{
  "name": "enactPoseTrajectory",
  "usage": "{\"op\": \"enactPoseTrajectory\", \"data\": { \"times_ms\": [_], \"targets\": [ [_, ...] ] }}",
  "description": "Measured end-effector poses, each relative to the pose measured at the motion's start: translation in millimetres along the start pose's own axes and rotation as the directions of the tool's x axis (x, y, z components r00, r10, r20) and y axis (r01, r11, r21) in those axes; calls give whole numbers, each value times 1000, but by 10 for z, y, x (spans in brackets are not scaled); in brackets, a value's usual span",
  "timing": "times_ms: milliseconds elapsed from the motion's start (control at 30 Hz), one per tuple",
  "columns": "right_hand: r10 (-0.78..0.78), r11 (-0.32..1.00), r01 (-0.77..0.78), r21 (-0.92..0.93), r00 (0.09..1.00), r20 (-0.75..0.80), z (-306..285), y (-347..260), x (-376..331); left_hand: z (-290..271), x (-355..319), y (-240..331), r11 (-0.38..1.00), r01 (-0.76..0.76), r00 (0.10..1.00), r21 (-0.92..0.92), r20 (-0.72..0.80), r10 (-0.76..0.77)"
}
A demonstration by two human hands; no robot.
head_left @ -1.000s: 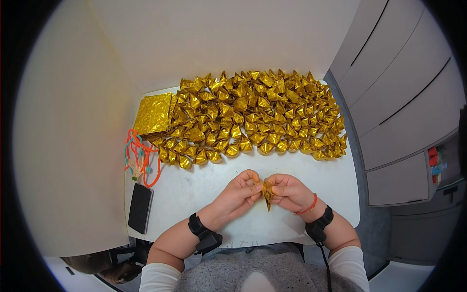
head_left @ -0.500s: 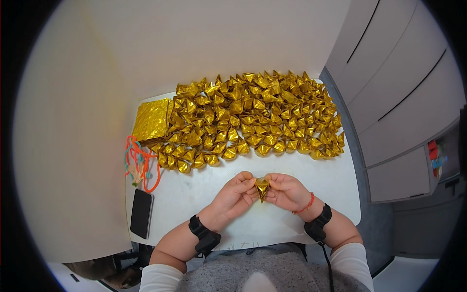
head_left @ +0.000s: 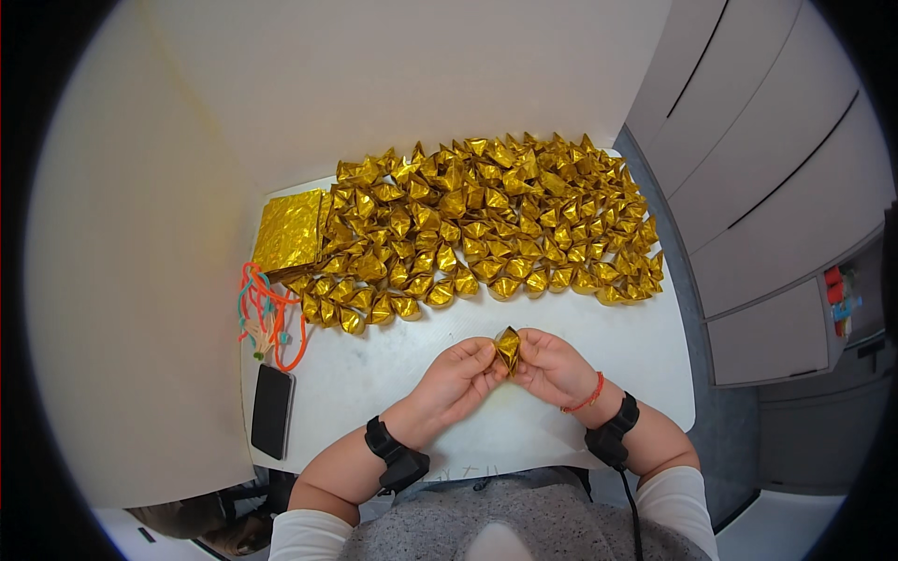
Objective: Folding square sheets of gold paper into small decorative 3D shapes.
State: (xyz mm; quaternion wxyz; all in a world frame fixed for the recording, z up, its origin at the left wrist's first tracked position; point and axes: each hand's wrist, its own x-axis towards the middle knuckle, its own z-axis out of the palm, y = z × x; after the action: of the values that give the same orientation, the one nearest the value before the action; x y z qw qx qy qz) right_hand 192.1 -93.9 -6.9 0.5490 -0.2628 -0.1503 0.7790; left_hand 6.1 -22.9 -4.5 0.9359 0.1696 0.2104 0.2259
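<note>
Between my hands, over the near part of the white table [head_left: 365, 393], is a small gold foil paper ingot [head_left: 508, 350]. My left hand [head_left: 460, 376] pinches its left side with thumb and fingers. On the opposite side my right hand [head_left: 552, 368], with a red cord bracelet on the wrist, grips it likewise. The piece is pointed at top and bottom, and its edges under my fingers are hidden. Beyond my hands, many finished-looking gold foil ingots [head_left: 505, 266] stand crowded in rows across the far half of the table.
A stack of flat gold foil sheets [head_left: 288, 229] lies at the far left. In front of it are tangled orange and teal cords [head_left: 290, 327] and a black phone [head_left: 273, 411]. A pale wall [head_left: 421, 75] rises behind the table; grey cabinets [head_left: 767, 168] stand at the right.
The foil ingot has turned in my fingers: its long downward point has given way to a narrow shape pointed at both ends. Both hands stay nearly in place.
</note>
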Motion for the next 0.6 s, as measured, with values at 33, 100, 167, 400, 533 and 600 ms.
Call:
{"op": "enactPoseTrajectory", "data": {
  "times_ms": [33,100,167,400,533,600],
  "targets": [
    [8,1000,-8,-15,1000,-9,-10,8,0,-6,-2,5,1000,0,1000,-1,-1,0],
    [-2,1000,2,2,999,38,15,-12,-12,-21,-12,25,999,20,998,38,52,-22],
    [-12,1000,10,17,996,89,41,-25,-9,-5,-28,43,998,21,998,54,54,-24],
    [-22,1000,23,-11,997,76,64,-17,-7,-108,24,52,997,48,978,-56,203,-36],
    [-58,998,60,-32,996,65,89,28,-3,-68,25,34,1000,-11,993,12,116,10],
    [-63,997,65,-28,994,84,29,68,8,-93,37,-4,999,-49,988,-12,147,50]
  ]
}}
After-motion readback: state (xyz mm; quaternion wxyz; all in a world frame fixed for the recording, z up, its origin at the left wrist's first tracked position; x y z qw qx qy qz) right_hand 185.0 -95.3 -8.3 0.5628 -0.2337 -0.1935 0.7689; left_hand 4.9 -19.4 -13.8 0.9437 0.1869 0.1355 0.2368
